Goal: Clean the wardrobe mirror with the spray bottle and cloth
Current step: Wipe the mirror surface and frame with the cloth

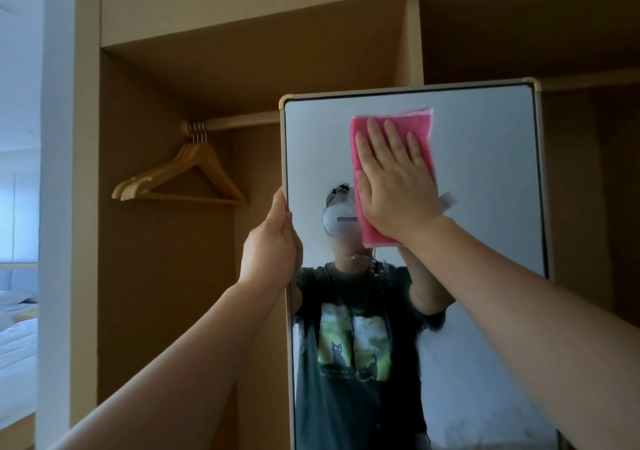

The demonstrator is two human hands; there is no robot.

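The mirror (485, 172) is seen upright in front of the open wardrobe (156, 276), its pale frame fitted with gold corner pieces (288, 100). A pink cloth (360, 145) is pressed flat against the upper middle of the glass. It is covered for the most part by the right hand (394, 186), which is laid on it with the palm down and the fingers straight, spread a little and pointing up. The mirror's left edge is gripped by the left hand (270, 242), with the fingers curled round the frame at about mid-height of the visible glass.

Droplets and wet streaks (367, 262) are seen on the glass just below the cloth. A reflection of the person (349, 345) in a dark printed shirt fills the lower glass, and part of it is hidden by the cloth and the right forearm.

Behind and to the left, several wooden hangers (187, 176) are hung together on a wooden rail (242, 120) inside the wardrobe. At the far left, a bed with white bedding (17, 332) is partly seen.
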